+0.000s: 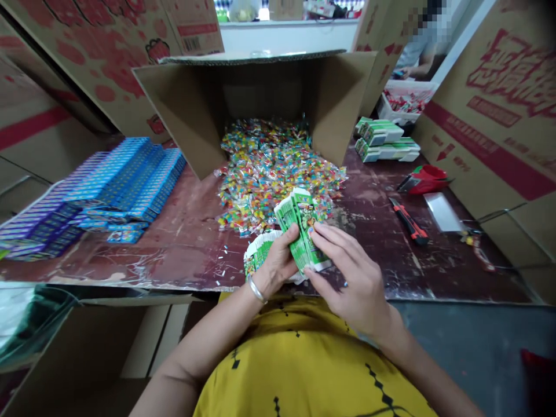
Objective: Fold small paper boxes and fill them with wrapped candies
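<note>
My left hand (pixel 278 262) is closed round a fanned stack of flat green and white packets (pixel 260 250) at the near edge of the table. My right hand (pixel 347 272) pinches a small bundle of the same green packets (pixel 302 223), standing upright between both hands. Just beyond them lies a heap of small colourful wrapped candies (pixel 271 168), spilling from a cardboard box (pixel 195 110) tipped on its side.
Rows of flat blue packets (pixel 117 185) lie at the left on the worn brown table (pixel 182 237). At the right are green boxes (pixel 386 142), a red tape dispenser (pixel 423 178) and an orange utility knife (pixel 408 220). Large printed cartons stand around. Another person (pixel 419 49) sits far right.
</note>
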A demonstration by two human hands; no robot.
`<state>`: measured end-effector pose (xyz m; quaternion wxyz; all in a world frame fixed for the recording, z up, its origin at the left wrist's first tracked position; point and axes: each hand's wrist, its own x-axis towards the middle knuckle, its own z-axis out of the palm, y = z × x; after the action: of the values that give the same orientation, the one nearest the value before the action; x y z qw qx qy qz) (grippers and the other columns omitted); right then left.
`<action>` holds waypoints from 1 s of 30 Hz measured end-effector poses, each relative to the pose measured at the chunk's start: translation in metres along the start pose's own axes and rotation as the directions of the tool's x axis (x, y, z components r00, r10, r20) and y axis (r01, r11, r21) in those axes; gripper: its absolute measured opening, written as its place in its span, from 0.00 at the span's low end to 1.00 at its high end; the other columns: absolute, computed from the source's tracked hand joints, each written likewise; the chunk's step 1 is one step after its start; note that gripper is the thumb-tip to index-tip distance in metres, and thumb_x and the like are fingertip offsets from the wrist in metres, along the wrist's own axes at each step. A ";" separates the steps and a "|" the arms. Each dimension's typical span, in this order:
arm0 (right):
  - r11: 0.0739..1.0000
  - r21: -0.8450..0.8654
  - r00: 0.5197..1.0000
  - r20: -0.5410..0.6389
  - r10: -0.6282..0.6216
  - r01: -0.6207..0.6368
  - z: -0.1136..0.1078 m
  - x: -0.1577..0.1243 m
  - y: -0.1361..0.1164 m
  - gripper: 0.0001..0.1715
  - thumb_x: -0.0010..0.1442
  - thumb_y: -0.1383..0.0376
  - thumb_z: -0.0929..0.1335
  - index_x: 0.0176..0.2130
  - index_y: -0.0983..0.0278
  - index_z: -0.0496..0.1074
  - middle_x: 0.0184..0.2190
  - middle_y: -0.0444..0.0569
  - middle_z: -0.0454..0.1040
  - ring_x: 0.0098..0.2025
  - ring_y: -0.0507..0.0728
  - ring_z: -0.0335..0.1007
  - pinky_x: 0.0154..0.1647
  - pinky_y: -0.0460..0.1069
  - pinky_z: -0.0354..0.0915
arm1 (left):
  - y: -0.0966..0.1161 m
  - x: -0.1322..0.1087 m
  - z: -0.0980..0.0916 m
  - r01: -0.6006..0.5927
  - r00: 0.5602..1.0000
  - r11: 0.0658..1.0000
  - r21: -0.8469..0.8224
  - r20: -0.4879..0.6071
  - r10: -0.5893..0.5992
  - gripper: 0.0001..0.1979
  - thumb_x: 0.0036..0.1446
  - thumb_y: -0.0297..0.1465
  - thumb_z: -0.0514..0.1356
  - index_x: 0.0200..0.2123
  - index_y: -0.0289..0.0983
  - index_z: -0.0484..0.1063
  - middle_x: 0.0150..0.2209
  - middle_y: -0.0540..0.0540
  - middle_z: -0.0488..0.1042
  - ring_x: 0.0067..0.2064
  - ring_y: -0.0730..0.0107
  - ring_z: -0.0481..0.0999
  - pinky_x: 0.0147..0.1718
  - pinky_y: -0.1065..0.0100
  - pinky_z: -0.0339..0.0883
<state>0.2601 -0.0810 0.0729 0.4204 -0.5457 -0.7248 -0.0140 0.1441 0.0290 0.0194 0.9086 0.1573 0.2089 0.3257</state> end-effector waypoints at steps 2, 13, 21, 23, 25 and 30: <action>0.997 -0.031 0.998 -0.003 -0.065 0.065 0.003 -0.001 -0.001 0.37 0.60 0.67 0.72 0.66 0.59 0.63 0.63 0.53 0.69 0.65 0.65 0.64 0.66 0.63 0.65 | 0.002 -0.002 -0.006 -0.007 0.999 1.000 0.030 0.046 0.005 0.34 0.36 0.47 0.76 0.43 0.33 0.77 0.43 0.39 0.82 0.56 0.45 0.77 0.58 0.52 0.69; 0.997 0.015 0.997 0.031 -0.076 0.076 0.003 0.000 -0.001 0.35 0.59 0.57 0.74 0.63 0.56 0.67 0.58 0.54 0.73 0.61 0.67 0.68 0.61 0.67 0.68 | 0.002 -0.007 -0.008 0.021 0.998 0.991 0.130 0.057 -0.028 0.38 0.38 0.51 0.70 0.49 0.34 0.75 0.46 0.37 0.81 0.53 0.44 0.78 0.53 0.51 0.71; 0.999 0.017 1.000 -0.001 -0.028 0.028 0.008 -0.002 -0.006 0.29 0.60 0.60 0.73 0.59 0.57 0.69 0.56 0.54 0.74 0.60 0.65 0.68 0.63 0.64 0.67 | 0.001 -0.007 -0.006 0.001 0.999 0.991 0.131 0.040 -0.006 0.36 0.37 0.51 0.70 0.47 0.35 0.75 0.44 0.39 0.81 0.52 0.46 0.79 0.53 0.52 0.71; 0.999 -0.004 0.999 0.007 0.032 -0.032 0.008 -0.003 -0.005 0.31 0.60 0.57 0.73 0.60 0.59 0.67 0.57 0.56 0.73 0.61 0.65 0.68 0.63 0.63 0.67 | 0.001 -0.005 -0.005 0.006 1.000 0.990 0.140 0.016 -0.008 0.32 0.38 0.48 0.72 0.44 0.34 0.75 0.42 0.40 0.82 0.50 0.47 0.80 0.53 0.53 0.72; 0.992 -0.056 0.994 0.016 0.112 -0.111 0.008 -0.003 -0.002 0.37 0.59 0.52 0.73 0.62 0.61 0.64 0.57 0.58 0.72 0.60 0.67 0.68 0.61 0.63 0.68 | -0.001 -0.004 -0.003 0.001 0.999 0.986 0.169 -0.033 0.004 0.28 0.40 0.43 0.73 0.43 0.34 0.75 0.40 0.41 0.82 0.47 0.50 0.81 0.51 0.54 0.73; 0.931 -0.242 0.952 0.075 0.298 -0.273 0.015 -0.006 0.008 0.53 0.56 0.51 0.74 0.69 0.67 0.52 0.61 0.66 0.66 0.61 0.73 0.67 0.55 0.66 0.71 | -0.013 0.002 0.014 -0.098 0.989 0.950 0.297 -0.077 0.126 0.24 0.46 0.37 0.74 0.45 0.37 0.73 0.42 0.45 0.81 0.45 0.60 0.81 0.50 0.58 0.73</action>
<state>0.2573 -0.0751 0.0560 0.3119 -0.6900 -0.6532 -0.0058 0.1589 0.0183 0.0256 0.8444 0.2860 0.2883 0.3494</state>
